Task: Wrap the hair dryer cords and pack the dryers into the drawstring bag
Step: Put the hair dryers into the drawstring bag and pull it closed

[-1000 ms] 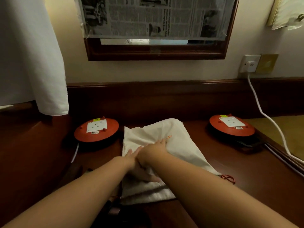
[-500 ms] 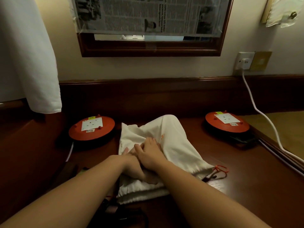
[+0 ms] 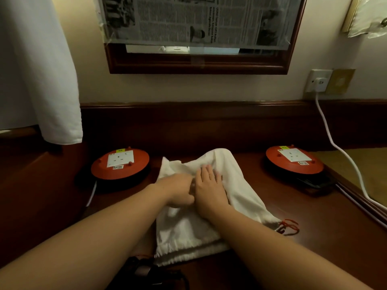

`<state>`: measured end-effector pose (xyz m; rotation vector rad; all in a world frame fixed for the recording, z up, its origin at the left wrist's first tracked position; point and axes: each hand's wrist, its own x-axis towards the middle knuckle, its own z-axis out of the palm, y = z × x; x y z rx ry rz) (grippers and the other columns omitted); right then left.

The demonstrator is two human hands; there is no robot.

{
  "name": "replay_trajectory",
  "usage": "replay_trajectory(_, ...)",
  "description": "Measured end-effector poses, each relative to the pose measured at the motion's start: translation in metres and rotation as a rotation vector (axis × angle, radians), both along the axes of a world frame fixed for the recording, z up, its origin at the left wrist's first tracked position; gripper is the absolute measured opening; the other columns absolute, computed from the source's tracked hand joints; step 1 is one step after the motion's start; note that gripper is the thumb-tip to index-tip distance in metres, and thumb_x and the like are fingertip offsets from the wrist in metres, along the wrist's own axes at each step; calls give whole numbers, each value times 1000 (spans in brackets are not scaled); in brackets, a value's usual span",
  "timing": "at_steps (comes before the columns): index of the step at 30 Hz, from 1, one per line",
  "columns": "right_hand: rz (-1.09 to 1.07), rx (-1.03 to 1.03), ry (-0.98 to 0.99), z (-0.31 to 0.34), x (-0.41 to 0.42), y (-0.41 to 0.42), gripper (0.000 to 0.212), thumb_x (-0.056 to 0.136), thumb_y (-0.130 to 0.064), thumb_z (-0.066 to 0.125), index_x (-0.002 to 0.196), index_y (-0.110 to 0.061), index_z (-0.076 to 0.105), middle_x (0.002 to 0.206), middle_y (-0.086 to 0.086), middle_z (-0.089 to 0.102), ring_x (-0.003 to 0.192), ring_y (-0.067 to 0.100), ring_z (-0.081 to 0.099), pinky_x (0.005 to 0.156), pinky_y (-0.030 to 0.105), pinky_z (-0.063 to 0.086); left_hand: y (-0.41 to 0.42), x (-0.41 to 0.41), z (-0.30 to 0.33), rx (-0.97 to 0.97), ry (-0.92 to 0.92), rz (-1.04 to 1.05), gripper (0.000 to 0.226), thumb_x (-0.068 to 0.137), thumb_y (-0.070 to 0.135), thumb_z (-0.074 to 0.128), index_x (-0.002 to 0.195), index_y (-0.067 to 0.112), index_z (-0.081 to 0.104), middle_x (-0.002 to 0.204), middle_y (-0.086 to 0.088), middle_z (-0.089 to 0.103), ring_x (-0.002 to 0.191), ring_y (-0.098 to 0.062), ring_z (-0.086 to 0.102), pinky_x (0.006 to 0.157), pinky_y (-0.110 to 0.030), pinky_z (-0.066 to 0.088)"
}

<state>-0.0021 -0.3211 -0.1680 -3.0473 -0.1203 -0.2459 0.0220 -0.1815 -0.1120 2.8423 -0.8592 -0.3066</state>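
A white drawstring bag (image 3: pixel 240 197) lies bulging in the middle of the dark wooden desk (image 3: pixel 314 237), its gathered mouth toward me and a red drawstring (image 3: pixel 290 225) trailing at its right corner. My right hand (image 3: pixel 209 189) presses flat on top of the bag with straight fingers. My left hand (image 3: pixel 180 191) lies beside it on the bag, fingers curled into the cloth. No hair dryer shows; the bag hides whatever is inside. A dark object (image 3: pixel 146 273) sits at the near edge below the bag.
Two red round extension cord reels stand at the left (image 3: pixel 120 163) and right (image 3: pixel 294 159) of the bag. A white cable (image 3: pixel 335 143) runs from the wall socket (image 3: pixel 319 80) down the right side. A white cloth (image 3: pixel 52 70) hangs at the left; a framed mirror (image 3: pixel 199 59) is above.
My right hand slid back from the bag's far end, then flattened on its top. My left hand moved up beside it. The bag bunched up and its red drawstring came into view.
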Motion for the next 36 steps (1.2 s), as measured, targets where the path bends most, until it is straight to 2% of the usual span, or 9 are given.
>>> replay_trajectory(3, -102, -12, 20, -6, 2, -3, 79, 108, -46, 28, 163, -5, -10, 170, 20, -18, 158, 36, -18, 127, 55, -7, -4, 2, -23, -1, -202, 13, 74, 100, 36, 45, 163, 16, 13, 171, -6, 10, 157, -24, 11, 127, -41, 14)
replay_trajectory(6, -162, 78, 51, -13, 8, -8, 83, 106, -57, 18, 162, -5, -15, 170, 16, -22, 157, 30, -21, 127, 47, -13, 0, 8, -55, -22, -89, 27, 68, 106, 40, 22, 162, 20, -13, 169, -3, -22, 155, -14, -20, 126, -39, -8)
replay_trajectory(14, -216, 156, 203, -15, 17, -14, 102, 97, -77, 19, 162, -6, -16, 169, 15, -26, 157, 28, -22, 127, 46, -13, 7, 19, -56, 120, -37, 94, 72, 101, 54, 19, 163, 30, -9, 171, -6, -17, 157, -28, -16, 126, -52, -6)
replay_trajectory(18, -205, 186, 353, 5, 13, -9, 91, 104, -60, 30, 162, -5, -14, 171, 16, -20, 159, 32, -16, 127, 50, -9, 2, 17, -47, 195, 10, 145, 76, 102, 59, 17, 163, 23, -10, 170, -11, -19, 156, -32, -18, 126, -53, -5)
replay_trajectory(22, 29, -110, 174, 38, -7, -13, 86, 101, -37, 54, 164, -10, 2, 173, 15, -1, 159, 35, -12, 125, 63, -6, -12, 3, -29, 104, -83, 90, 84, 103, 50, 36, 162, 14, -11, 169, -13, -19, 156, -30, -18, 127, -51, -2)
replay_trajectory(24, -6, -257, 98, 42, -15, -32, 85, 96, -39, 59, 164, -19, 12, 173, 15, 0, 157, 39, -16, 117, 73, -12, -19, -9, -27, 47, 3, 43, 96, 97, 65, 44, 163, 20, -10, 170, -8, -19, 156, -28, -18, 126, -55, -1)
replay_trajectory(29, -162, -156, 288, 27, -29, -73, 86, 99, -62, 43, 166, -21, 7, 171, 10, -22, 155, 46, -18, 119, 72, -2, -13, -20, -43, 246, 126, -7, 130, 66, 102, 31, 159, 28, -21, 166, -1, -31, 154, -26, -27, 122, -59, -11)
replay_trajectory(32, -120, -106, 190, 19, -32, -78, 84, 100, -67, 35, 165, -19, 12, 172, 11, -19, 156, 45, -12, 124, 65, 9, -6, -8, -40, 259, 106, -31, 131, 65, 102, 32, 159, 30, -22, 167, 1, -31, 154, -24, -26, 123, -57, -11)
replay_trajectory(36, -136, -113, 165, 23, -35, -68, 90, 96, -77, 26, 166, -24, 4, 172, 12, -16, 156, 43, -18, 120, 70, -4, -6, -14, -29, 309, 121, -36, 130, 67, 101, 36, 159, 28, -22, 167, 0, -31, 154, -23, -26, 124, -56, -10)
